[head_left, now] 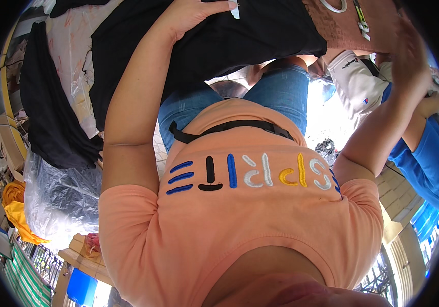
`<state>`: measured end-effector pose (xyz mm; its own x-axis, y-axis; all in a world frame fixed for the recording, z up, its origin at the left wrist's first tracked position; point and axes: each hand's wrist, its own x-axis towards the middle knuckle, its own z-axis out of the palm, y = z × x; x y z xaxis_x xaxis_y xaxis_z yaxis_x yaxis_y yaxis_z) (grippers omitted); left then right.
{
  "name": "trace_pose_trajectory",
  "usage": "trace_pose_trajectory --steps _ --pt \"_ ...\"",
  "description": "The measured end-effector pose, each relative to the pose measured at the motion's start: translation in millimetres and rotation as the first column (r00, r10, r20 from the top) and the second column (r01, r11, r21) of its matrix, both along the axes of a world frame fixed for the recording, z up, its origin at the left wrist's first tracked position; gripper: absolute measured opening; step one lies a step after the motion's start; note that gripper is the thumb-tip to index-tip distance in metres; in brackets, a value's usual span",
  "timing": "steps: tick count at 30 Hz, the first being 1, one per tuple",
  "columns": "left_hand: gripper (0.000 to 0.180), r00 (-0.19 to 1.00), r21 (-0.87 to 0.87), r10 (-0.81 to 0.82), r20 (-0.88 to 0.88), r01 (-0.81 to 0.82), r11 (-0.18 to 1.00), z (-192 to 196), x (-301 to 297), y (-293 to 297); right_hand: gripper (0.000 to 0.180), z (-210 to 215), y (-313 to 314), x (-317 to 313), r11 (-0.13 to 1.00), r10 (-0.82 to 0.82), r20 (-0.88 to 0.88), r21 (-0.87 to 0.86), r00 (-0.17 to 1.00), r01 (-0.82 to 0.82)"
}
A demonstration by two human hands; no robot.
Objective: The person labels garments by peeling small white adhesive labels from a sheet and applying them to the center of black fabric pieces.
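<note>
My left hand (195, 14) lies curled on a black garment (250, 38) spread at the top middle, fingers bent into the cloth next to a small white tag (235, 9). My right hand (410, 53) is raised at the top right, blurred, against the edge of a rust-brown garment (339, 25) that carries hanging tags. Whether it grips that cloth is unclear. Both bare forearms rise from my orange T-shirt (240, 220), which has coloured stitched letters and a black strap across it. My blue jeans (281, 92) show below the black garment.
Another person in a blue shirt (424, 158) stands close on the right, beside a white garment (355, 82). More dark and pale clothes (58, 97) hang at the left over a clear plastic bag (58, 194). Yellow cloth (17, 210) and a wooden ledge (84, 256) sit lower left.
</note>
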<state>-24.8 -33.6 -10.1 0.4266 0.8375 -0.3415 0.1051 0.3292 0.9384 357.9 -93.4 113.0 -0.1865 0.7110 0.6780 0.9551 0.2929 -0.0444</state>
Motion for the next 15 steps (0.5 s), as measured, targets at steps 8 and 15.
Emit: trace_pose_trajectory --steps 8,15 --pt "0.022 1.000 0.030 -0.022 -0.022 0.023 0.999 -1 3 3 0.016 -30 -12 -107 0.941 0.168 -0.124 -0.274 0.978 -0.197" --pt "0.021 0.999 0.007 -0.011 -0.047 0.011 1.000 -3 -2 2 0.022 -88 -10 -173 0.924 0.277 -0.156 -0.229 0.948 -0.308"
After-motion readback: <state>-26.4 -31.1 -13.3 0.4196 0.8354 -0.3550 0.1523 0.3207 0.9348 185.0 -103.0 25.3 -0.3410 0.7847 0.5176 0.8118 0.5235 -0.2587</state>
